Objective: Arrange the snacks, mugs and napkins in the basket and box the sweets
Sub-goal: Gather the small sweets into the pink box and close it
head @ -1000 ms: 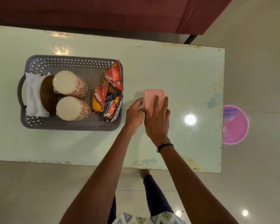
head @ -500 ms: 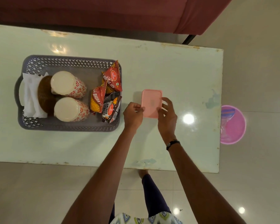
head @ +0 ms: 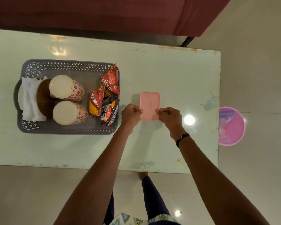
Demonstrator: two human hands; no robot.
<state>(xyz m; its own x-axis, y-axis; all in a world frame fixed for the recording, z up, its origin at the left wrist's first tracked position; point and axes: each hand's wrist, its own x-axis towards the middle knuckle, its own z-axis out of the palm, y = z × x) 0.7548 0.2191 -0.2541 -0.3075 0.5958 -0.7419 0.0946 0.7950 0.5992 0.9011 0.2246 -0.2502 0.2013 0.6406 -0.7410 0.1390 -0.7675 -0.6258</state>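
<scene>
A small pink box with its lid on sits on the pale surface, just to the right of the grey basket. The left hand pinches the box's left edge near the close corner, with its fingers curled tight on it. The right hand pinches the right edge the same way. The box looks like thin, hard plastic, so it is likely light and stiff, and it should not bend much. Its top looks smooth, so it could slip if held only by the lid. I think the best place to hold it is on the two long sides, low down, so the lid does not pop off. You cannot see inside, so you cannot tell how many sweets are in it. In the basket, two mugs with red flowers stand in the middle, and they would break if bumped. White napkins sit at the left end, soft and floppy. Red snack packets lean at the right end, and they are light and crinkly.
</scene>
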